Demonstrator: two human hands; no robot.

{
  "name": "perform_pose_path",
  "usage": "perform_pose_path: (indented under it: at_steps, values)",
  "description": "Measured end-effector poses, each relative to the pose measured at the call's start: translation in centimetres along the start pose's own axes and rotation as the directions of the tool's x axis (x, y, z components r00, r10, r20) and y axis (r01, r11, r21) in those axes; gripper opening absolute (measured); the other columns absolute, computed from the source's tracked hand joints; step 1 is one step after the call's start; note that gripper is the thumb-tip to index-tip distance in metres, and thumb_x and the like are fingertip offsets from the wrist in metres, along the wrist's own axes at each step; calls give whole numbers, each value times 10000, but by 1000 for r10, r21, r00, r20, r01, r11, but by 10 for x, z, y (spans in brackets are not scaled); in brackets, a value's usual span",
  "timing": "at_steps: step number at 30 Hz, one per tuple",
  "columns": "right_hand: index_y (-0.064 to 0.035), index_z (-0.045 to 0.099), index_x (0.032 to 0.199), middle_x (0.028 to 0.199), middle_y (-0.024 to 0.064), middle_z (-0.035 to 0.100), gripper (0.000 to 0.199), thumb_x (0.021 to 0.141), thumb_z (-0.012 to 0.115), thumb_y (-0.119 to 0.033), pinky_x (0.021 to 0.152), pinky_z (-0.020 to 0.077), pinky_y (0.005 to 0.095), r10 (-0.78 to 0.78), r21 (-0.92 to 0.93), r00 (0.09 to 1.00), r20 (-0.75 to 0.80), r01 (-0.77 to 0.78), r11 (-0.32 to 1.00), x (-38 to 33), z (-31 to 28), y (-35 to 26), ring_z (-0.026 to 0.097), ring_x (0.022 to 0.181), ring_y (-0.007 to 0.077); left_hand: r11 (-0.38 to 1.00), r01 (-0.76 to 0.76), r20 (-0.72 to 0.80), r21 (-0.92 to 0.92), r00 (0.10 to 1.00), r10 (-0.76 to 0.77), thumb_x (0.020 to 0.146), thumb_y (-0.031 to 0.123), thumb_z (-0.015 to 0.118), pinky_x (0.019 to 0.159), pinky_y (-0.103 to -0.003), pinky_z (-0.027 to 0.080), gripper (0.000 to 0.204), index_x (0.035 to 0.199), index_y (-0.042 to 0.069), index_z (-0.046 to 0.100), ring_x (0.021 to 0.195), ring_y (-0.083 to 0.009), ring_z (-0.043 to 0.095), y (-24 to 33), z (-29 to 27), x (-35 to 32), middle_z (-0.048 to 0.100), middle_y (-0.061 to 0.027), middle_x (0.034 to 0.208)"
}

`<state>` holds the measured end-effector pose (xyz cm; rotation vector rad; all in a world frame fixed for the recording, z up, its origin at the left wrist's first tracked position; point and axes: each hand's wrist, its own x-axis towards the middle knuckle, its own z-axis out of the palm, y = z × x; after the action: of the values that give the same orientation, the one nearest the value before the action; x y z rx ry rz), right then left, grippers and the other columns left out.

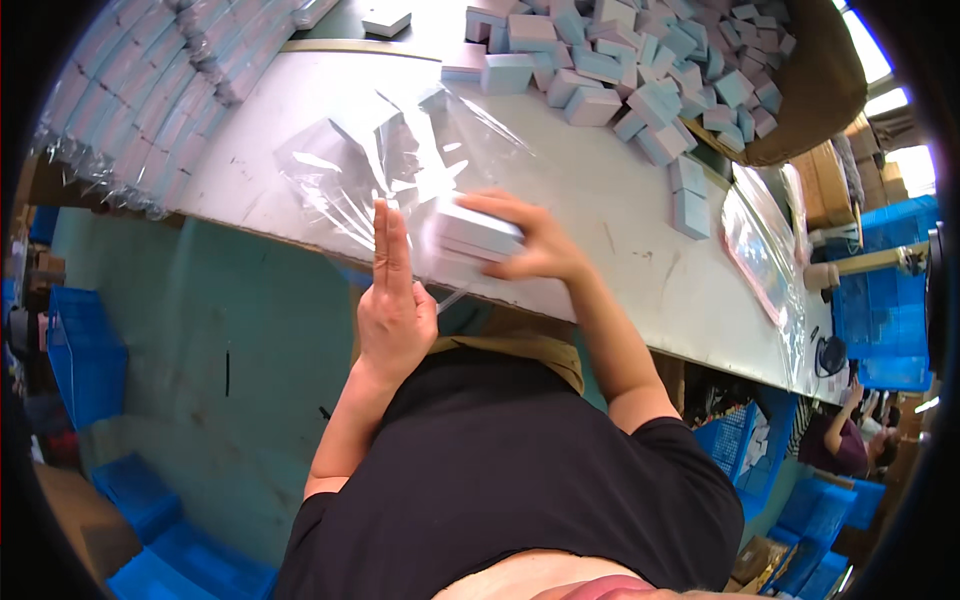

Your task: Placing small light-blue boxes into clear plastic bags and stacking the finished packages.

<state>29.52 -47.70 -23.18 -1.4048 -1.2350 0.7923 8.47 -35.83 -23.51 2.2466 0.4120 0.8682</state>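
My right hand (pixel 535 235) is closed around a small stack of pale boxes (pixel 475 235) at the table's near edge; they are blurred by motion. Just left of the stack, my left hand (pixel 395 310) is upright with its fingers stretched out, beside a clear plastic bag (pixel 340 170). Whether its fingertips are inside the bag or only against it, I cannot tell. The bag lies on the white table (pixel 620 260), crinkled and shiny.
A big heap of loose pale boxes (pixel 600 60) covers the back right. Wrapped stacks of boxes (pixel 140 100) stand at the left. Two boxes (pixel 690 212) and flat plastic bags (pixel 755 240) lie to the right. Blue crates (pixel 85 345) stand on the floor.
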Motion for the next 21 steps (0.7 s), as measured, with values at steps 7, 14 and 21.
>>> perform_pose_path:
  at_steps: [7,14,21]
  values:
    - [-253,489,1478,1592,232,303,775,769,793,-337,962,528,486,-198,-741,977,72,185,645,149,104,42,599,1213,399,989,-80,23,120,997,78,688,-160,528,683,-342,579,1006,1603,25,154,1288,-406,550,3,-10,-6,203,-213,1651]
    - [-200,312,1563,1595,286,210,966,757,837,-282,1054,469,512,-149,-839,975,-164,-58,541,166,90,44,488,1327,437,986,-70,44,151,997,64,697,-160,502,669,-350,572,972,1601,40,205,1171,-388,634,-10,-11,-5,195,-222,1652]
    - [-34,734,1063,851,62,723,172,907,728,-107,767,542,265,-267,60,962,-59,271,961,18,-72,-3,684,854,134,948,-11,-8,319,1000,14,724,-188,521,619,-339,563,819,1379,293,632,1154,-381,652,-30,-15,-6,197,-291,1629]
